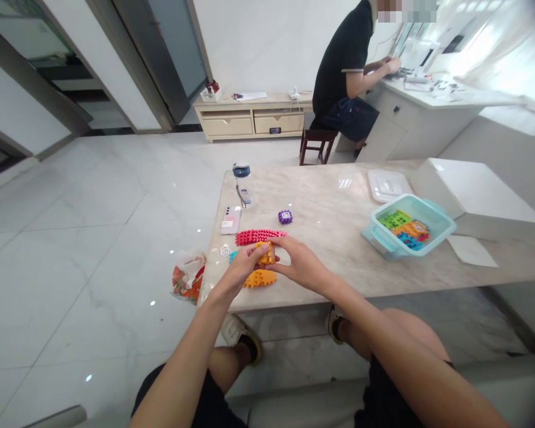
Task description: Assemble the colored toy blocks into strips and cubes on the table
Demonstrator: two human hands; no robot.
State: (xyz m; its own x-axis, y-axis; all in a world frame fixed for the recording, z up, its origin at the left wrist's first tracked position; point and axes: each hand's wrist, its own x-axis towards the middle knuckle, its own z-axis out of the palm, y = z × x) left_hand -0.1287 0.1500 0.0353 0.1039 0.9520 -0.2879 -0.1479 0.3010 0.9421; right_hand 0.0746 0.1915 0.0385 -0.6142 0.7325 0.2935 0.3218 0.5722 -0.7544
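Observation:
Between my two hands, just above the table, is an orange block piece with toothed edges. My left hand is closed on its left side, thumb on top. My right hand grips its right side between thumb and fingers. Behind it lies a curved row of red toothed pieces. More orange toothed pieces rest on the table below my hands. A bit of a blue piece shows beside my left hand, mostly hidden. A purple toothed cube sits farther back.
On the marble-patterned table stand a bottle and a phone at the left. A turquoise tub of colored pieces, a clear lid and a white box are at the right. A person sits at another desk behind.

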